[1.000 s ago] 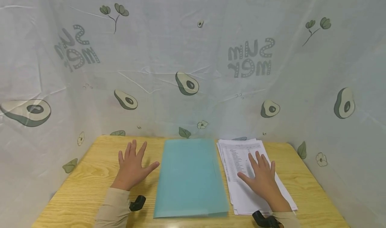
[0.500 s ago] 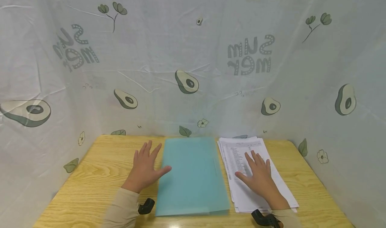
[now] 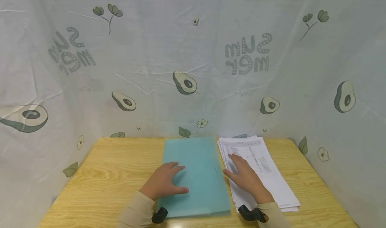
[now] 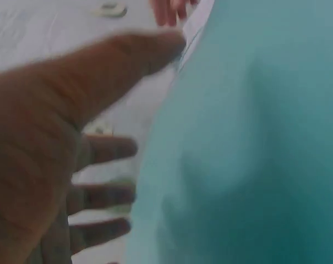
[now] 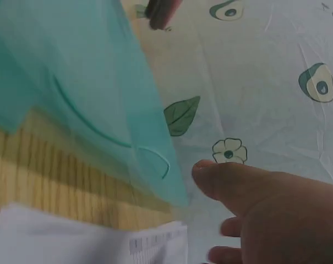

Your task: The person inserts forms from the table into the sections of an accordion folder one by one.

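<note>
I see the left hand point(image 3: 163, 181) poised over the left half of the teal folder point(image 3: 200, 177), released, its thumb and fingers spread and grasping nothing; in the left wrist view its shadow falls across the folder. The right hand point(image 3: 245, 177) is likewise unclenched and holds nothing, hovering over the left side of the paper stack point(image 3: 268, 184) with its thumb directed toward the folder. The folder lies flat mid-table, its lower edge close to the table's front, and I read only a narrow strip of wood between its right edge and the papers. Left of the folder I have a wide stretch of table point(image 3: 105, 174) to move in; right of the papers, a slimmer one. The folder is a smooth, translucent plastic rectangle with a thin curved slit point(image 3: 215, 165) near its right edge. The papers are white sheets printed with columns, their edges slightly fanned and the pile set at a slant. The table has yellow wood grain and rounded far corners. Beyond it hangs a pale, creased curtain point(image 3: 144, 53) printed with avocado halves point(image 3: 182, 82) and leaves point(image 3: 184, 131), bounding the space behind and at both sides.
</note>
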`<state>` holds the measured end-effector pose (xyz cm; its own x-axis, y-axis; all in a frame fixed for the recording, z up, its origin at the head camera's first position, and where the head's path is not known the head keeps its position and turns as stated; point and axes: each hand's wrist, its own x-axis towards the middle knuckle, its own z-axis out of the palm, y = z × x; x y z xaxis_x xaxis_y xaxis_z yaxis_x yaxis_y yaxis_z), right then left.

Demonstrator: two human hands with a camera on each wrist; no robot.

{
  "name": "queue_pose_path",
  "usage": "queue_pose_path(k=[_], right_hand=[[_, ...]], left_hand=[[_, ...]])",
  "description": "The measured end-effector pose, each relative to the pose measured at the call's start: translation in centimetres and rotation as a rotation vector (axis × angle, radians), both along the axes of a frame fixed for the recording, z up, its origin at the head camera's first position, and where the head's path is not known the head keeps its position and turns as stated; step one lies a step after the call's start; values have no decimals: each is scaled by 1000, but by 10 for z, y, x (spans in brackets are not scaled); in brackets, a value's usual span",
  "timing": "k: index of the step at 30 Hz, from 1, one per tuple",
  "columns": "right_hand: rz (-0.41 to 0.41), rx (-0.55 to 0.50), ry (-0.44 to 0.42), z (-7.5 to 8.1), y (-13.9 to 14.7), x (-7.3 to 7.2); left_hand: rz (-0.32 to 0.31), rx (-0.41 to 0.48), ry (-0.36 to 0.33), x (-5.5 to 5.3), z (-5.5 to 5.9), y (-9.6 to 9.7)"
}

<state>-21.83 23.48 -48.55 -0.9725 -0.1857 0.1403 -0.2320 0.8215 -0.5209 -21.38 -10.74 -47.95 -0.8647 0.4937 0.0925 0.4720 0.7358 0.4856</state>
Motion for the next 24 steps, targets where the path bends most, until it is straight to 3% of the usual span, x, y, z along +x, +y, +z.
queue_pose_path(k=[3,6,11,17,24], right_hand=[[-18,-16,-64,1,-4,-1],[-37,-29,-98,1,-5,-1],[-42,-37,-125,0,-7,2],[-45,-30,-125,-3,-11,4],[1,-33,-81,-4,-16,3]], left_hand=[[-114,-58,8,3,-2,16],[-175,-129,-31,9,-2,30],[-208,-226,-89,19,0,42],[-226,-277,-54,23,-2,48],[-237,-300,-21,19,-3,46]])
